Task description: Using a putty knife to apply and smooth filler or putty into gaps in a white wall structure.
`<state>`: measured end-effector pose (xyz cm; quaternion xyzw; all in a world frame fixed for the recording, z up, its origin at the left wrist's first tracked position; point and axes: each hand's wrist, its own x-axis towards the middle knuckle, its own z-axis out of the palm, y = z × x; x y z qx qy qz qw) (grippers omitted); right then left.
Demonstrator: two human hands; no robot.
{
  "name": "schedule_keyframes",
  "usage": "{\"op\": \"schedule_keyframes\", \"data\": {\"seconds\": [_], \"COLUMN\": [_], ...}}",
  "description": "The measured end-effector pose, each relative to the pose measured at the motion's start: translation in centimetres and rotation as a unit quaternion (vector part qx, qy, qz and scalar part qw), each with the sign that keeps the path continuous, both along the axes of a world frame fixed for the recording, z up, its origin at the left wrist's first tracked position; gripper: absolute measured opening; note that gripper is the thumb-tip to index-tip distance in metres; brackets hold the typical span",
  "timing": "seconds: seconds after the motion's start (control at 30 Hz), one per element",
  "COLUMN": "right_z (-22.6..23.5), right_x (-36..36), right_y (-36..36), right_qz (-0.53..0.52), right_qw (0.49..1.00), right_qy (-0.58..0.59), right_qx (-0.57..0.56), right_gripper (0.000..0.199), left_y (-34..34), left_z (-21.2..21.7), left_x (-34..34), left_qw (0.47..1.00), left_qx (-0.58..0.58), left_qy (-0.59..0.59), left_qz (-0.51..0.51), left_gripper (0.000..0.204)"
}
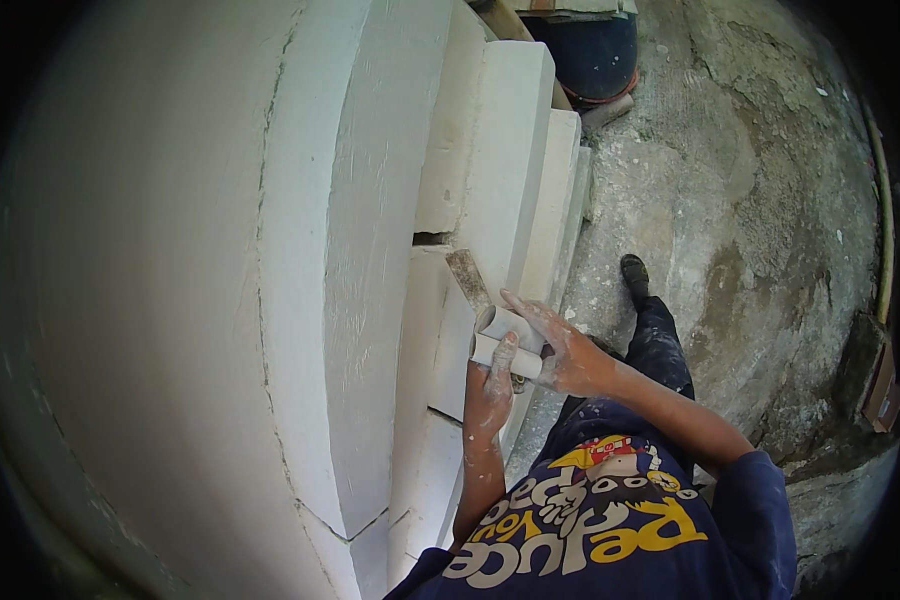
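Two short white plastic pipe pieces, an upper one (508,324) and a lower one (518,358), lie side by side between my hands. My left hand (489,392) grips them from below, its thumb laid across the pipes. From the right, my right hand (566,357) closes round their other ends, fingers along the upper pipe. Both hands are smeared with white. A scraper (468,279) with a flat, stained blade sticks out beyond the pipes; its handle is hidden, so I cannot tell which hand holds it.
A white wall with stepped ledges (385,200) runs close on my left, with a dark gap (431,239) in it. A dark bucket (588,55) stands at the far end. Rough, stained concrete floor (670,180) lies on the right, where a long pole (883,220) runs along the edge.
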<state>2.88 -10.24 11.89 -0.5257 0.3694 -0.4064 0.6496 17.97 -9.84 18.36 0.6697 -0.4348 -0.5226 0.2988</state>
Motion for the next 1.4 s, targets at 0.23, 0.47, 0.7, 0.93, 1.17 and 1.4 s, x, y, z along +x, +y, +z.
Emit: {"op": "schedule_keyframes", "data": {"seconds": [0.23,0.47,0.7,0.93,1.17,1.4], "right_z": [-2.3,-0.4,0.6,0.8,2.2,2.6], "right_x": [-2.7,-1.6,0.9,7.2,11.3,12.6], "right_y": [-4.6,-5.0,-4.7,-4.7,-4.0,-4.2], "right_qz": [0.055,-0.019,-0.060,-0.283,-0.315,-0.365], "right_qw": [0.984,0.974,0.929,0.958,0.948,0.930], "right_qy": [-0.160,-0.202,-0.268,0.040,0.043,0.044], "right_qx": [0.064,0.106,0.249,-0.017,0.013,0.012], "right_gripper": [0.088,0.073,0.059,0.054,0.052,0.052], "left_y": [-3.6,-1.4,0.4,3.2,6.5,7.7], "left_z": [1.0,1.2,1.2,-2.2,-6.6,-7.5], "left_x": [-1.2,2.5,4.0,7.8,13.1,13.1], "left_qw": [0.995,0.993,0.989,0.981,0.958,0.978], "left_qx": [0.050,0.039,-0.048,-0.169,-0.260,-0.189], "left_qy": [-0.003,-0.037,0.141,0.001,-0.090,0.051], "left_qz": [-0.082,-0.102,-0.026,-0.096,-0.079,0.075], "left_gripper": [0.047,0.048,0.068,0.070,0.069,0.066]}}
